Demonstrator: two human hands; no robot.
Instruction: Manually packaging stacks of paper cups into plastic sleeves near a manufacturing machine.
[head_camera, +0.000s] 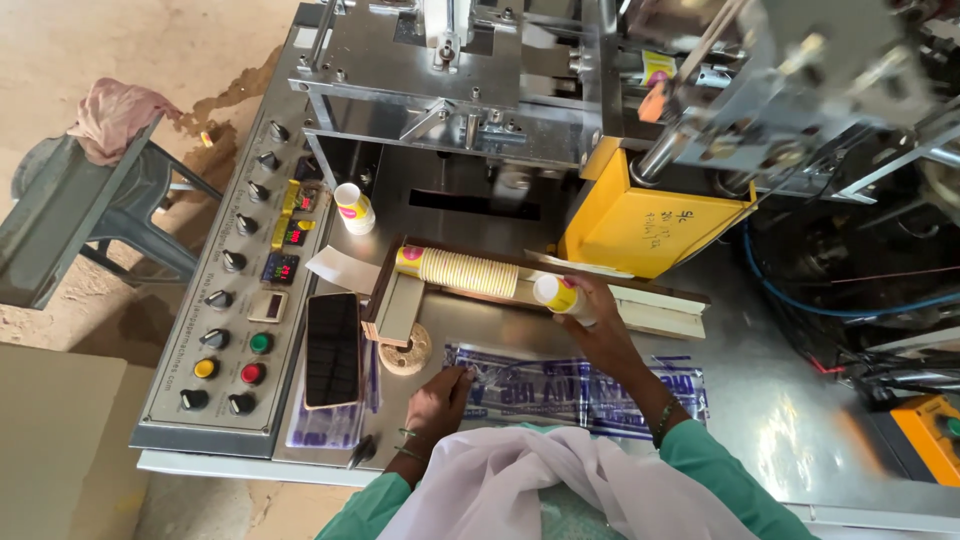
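A small stack of paper cups (558, 296) is clamped in the grip of the right hand (592, 322), white bases turned toward the left, at the right end of a wooden tray (392, 305) on the steel desk (770, 400) of a cup machine. In the tray, a long row of nested cups (460, 270) is laid on its side, its rim end with a pink and yellow print pointing left; the held stack is seen just beside the right end of that row. The left hand (437, 402) is rested on the edge of a clear plastic bag with blue print (560, 385), which is spread flat on the desk in front of the tray; the fingers are curled together on the bag's left edge.

1 upright cup (353, 208) is stood near the control panel (225, 300), where knobs, coloured buttons and small displays are ranged. A dark phone (332, 350) is laid flat beside the panel, and a round cardboard disc (406, 352) is placed just right of it. A yellow metal housing (650, 225) is mounted behind the tray. A grey chair (70, 205) with a pink cloth (115, 115) draped on it is stood on the floor at the left.
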